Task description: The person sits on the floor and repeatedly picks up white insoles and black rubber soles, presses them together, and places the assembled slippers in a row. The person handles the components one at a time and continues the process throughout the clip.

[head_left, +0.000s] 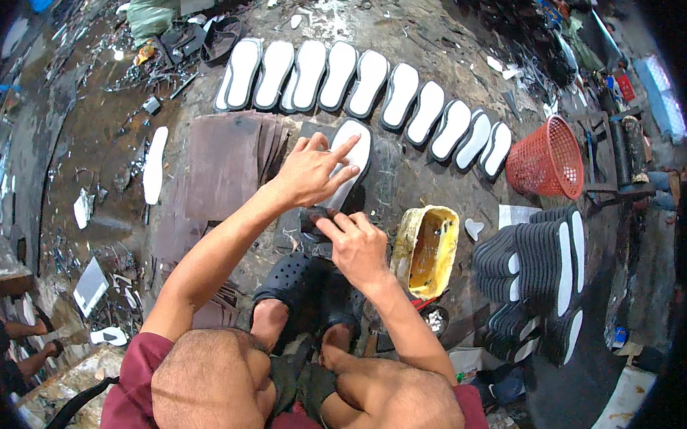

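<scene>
Your bare knees are closest to the camera, and just beyond them are your feet in dark perforated clogs. Directly beyond the clogs lies the white sole. Your left hand rests on the sole with fingers spread loosely, index finger stretched out, gripping nothing. Your right hand is at the near end of the sole, fingers curled on a small dark piece. Right of the sole stands a yellow tub; beyond the sole lies a row of white soles.
</scene>
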`<state>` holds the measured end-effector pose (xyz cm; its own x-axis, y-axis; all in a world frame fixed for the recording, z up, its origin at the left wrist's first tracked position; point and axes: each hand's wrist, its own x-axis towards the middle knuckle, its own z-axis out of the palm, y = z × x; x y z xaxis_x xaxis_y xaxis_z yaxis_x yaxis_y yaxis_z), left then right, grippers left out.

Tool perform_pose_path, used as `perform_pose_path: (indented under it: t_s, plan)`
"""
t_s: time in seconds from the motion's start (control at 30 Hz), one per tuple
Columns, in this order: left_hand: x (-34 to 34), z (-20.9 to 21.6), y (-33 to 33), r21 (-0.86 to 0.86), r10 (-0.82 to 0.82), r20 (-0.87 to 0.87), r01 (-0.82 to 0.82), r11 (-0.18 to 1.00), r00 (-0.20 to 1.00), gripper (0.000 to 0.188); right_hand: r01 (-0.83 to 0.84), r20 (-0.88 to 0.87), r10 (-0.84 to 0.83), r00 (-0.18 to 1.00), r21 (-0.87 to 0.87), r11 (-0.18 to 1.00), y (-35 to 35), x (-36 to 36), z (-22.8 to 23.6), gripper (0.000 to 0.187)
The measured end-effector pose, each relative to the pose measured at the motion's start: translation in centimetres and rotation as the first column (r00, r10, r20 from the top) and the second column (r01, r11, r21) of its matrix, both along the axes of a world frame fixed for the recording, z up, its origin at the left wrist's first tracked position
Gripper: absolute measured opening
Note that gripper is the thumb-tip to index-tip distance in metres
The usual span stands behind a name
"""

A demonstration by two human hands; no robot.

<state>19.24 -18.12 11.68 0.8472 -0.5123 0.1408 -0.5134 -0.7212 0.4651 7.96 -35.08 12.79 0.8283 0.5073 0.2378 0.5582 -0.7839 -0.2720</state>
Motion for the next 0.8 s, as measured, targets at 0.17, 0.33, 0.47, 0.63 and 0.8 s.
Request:
perform_pose_path:
  t_s: [0.17, 0.33, 0.47, 0.63, 0.8]
  plan:
    - [0.3, -0.2, -0.2, -0.013, 0.011, 0.023, -0.011, 1.0, 1.0, 0.063, -0.026, 0.024, 0.027, 0.999, -0.024, 0.999, 0.1, -2.4, 0.5, 0.039]
    - [-0.5, 0.3, 1.1, -0.491, 0.149, -0.235, -0.25, 0.834, 0.96, 0.049, 0.053, -0.105, -0.017, 0.994, 0.357, 0.933, -3.0, -3.6, 6.4, 0.051]
    - [-7.2, -1.2, 0.9, -0.25, 0.389, -0.033, -0.384, 0.889, 0.921, 0.093, 0.384, -0.161, -0.357, 0.92, 0.555, 0.738, -6.6, -2.1, 10.0, 0.034]
    - [-9.0, -1.4, -0.8, -0.164, 0.355, -0.209, -0.39, 0.906, 0.911, 0.128, 0.489, -0.212, -0.493, 0.844, 0.683, 0.543, -7.9, 0.1, 7.9, 0.033]
    - [-3.5, -1.6, 2.6, -0.29, 0.484, -0.265, -0.548, 0.785, 0.834, 0.125, 0.48, -0.234, -0.511, 0.827, 0.768, 0.424, -8.4, 0.1, 6.7, 0.03]
